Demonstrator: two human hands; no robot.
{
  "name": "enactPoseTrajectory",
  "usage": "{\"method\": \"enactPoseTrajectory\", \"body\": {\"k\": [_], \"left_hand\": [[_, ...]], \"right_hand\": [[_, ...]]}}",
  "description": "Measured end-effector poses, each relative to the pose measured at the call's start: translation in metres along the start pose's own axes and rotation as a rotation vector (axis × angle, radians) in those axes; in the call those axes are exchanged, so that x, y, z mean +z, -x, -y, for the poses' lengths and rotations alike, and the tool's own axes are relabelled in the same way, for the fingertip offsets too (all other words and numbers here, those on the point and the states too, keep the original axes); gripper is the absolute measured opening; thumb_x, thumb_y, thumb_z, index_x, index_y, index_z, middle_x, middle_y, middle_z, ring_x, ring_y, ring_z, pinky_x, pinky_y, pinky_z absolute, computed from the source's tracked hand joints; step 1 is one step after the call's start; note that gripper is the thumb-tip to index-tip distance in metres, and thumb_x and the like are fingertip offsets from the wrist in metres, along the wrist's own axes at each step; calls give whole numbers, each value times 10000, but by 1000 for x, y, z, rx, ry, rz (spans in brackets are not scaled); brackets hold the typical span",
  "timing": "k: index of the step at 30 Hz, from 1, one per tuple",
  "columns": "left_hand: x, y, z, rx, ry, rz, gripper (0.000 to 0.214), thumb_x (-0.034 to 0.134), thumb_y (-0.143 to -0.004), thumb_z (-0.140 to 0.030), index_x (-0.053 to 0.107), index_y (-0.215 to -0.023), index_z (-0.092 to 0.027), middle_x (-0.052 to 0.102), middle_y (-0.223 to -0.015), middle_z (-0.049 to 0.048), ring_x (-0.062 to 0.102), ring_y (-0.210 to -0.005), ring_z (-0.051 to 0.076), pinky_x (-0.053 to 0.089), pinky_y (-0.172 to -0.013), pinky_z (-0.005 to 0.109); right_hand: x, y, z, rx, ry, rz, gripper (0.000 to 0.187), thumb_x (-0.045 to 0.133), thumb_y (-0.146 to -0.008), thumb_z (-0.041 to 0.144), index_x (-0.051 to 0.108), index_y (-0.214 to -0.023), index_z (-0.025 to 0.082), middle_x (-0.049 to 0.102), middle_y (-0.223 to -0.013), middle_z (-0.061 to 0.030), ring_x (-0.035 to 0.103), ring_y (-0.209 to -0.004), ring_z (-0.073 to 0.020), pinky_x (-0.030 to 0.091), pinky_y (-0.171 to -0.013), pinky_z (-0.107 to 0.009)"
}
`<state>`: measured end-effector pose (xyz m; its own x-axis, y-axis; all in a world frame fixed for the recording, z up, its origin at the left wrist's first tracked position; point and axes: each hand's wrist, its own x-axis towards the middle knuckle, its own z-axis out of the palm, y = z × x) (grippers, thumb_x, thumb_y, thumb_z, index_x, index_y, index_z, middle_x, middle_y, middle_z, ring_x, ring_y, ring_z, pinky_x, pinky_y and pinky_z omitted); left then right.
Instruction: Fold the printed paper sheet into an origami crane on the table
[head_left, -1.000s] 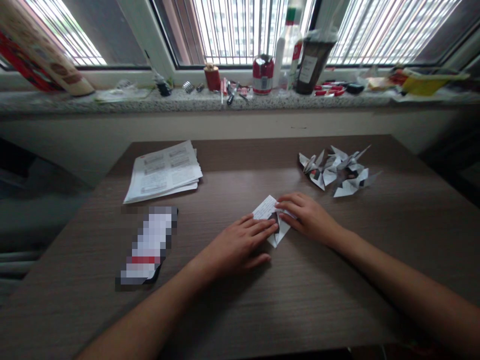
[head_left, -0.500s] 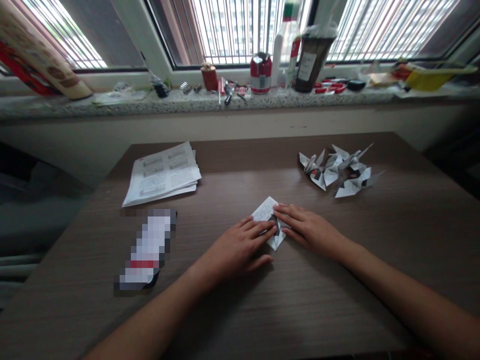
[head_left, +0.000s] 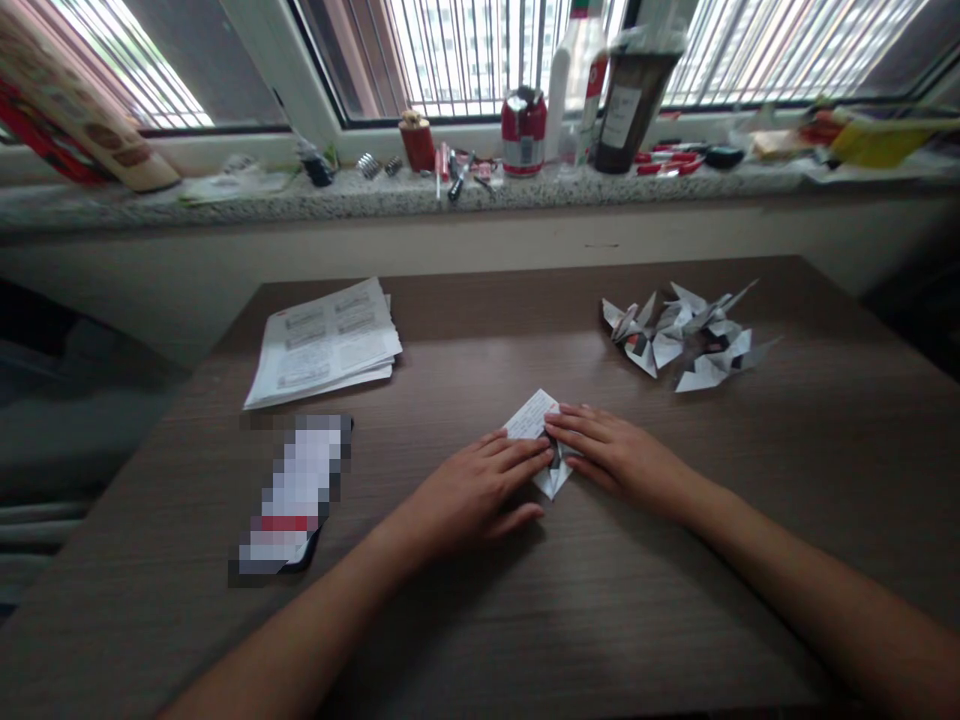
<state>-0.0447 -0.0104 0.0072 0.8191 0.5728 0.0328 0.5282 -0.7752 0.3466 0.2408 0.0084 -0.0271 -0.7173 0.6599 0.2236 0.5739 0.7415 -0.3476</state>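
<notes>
A small folded piece of printed paper [head_left: 529, 415], roughly diamond-shaped, lies flat on the brown table [head_left: 480, 620] with one corner toward me. My left hand [head_left: 480, 485] rests over its left side, fingers stretched out and pressing on it, thumb apart below. From the right, my right hand [head_left: 611, 452] lies on the paper's right side with its fingers extended. Both hands hide part of the paper, and the fingertips nearly meet at its middle.
Folded paper shapes [head_left: 701, 335] lie in a cluster at the back right. A stack of printed sheets [head_left: 326, 340] sits at the back left, with a blurred-out phone [head_left: 296, 490] nearer me. A red can [head_left: 523, 132] and a dark cup [head_left: 634, 105] stand on the windowsill [head_left: 360, 208].
The view has shifted slightly. My hands stay on the folded paper almost as before, with hardly any visible movement.
</notes>
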Motion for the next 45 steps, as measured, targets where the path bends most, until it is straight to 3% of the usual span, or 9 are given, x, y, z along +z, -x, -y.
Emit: {"method": "enactPoseTrajectory", "body": {"k": [10, 17, 30, 35, 40, 45], "left_hand": [[-5, 2, 7, 44, 92, -23, 541, 633, -1042, -369, 492, -1553, -266, 533, -1568, 93, 496, -1446, 278, 395, -1228, 491], [-10, 5, 6, 93, 92, -8, 469, 660, -1028, -385, 583, -1486, -317, 482, -1604, 92, 478, -1458, 310, 383, -1230, 538], [-10, 2, 4, 99, 90, 12, 450, 625, -1051, -360, 565, -1491, -288, 522, -1581, 76, 468, -1472, 281, 352, -1252, 511], [-9, 2, 6, 134, 106, -1, 454, 604, -1060, -352, 547, -1506, -289, 563, -1547, 61, 477, -1469, 276, 341, -1259, 518], [-11, 2, 5, 134, 99, -3, 473, 662, -1026, -385, 579, -1484, -302, 548, -1557, 76, 479, -1466, 297, 357, -1247, 532], [-10, 3, 5, 118, 110, -17, 506, 686, -1008, -389, 567, -1496, -322, 523, -1578, 71, 474, -1468, 297, 357, -1247, 530]], "right_hand": [[-1, 0, 1, -8, -57, -37, 408, 552, -1068, 284, 599, -1473, 275, 547, -1577, -60, 485, -1479, -266, 394, -1238, -559], [3, -4, 10, 41, -77, -130, 388, 585, -1044, 246, 647, -1425, 291, 632, -1490, -80, 542, -1433, -274, 461, -1184, -576], [7, -3, 12, 26, 45, -106, 391, 549, -1064, 260, 625, -1445, 217, 587, -1535, -105, 491, -1474, -279, 452, -1199, -563], [8, -2, 11, 26, 43, -115, 429, 562, -1054, 248, 592, -1482, 269, 579, -1545, -86, 498, -1469, -280, 452, -1199, -574], [5, -2, 13, 7, 60, -91, 436, 547, -1061, 244, 579, -1495, 229, 538, -1577, -127, 467, -1491, -291, 451, -1197, -571], [-4, -1, 11, -36, 37, -111, 464, 605, -1032, 244, 585, -1494, 270, 571, -1552, -103, 476, -1484, -295, 434, -1209, -573]]}}
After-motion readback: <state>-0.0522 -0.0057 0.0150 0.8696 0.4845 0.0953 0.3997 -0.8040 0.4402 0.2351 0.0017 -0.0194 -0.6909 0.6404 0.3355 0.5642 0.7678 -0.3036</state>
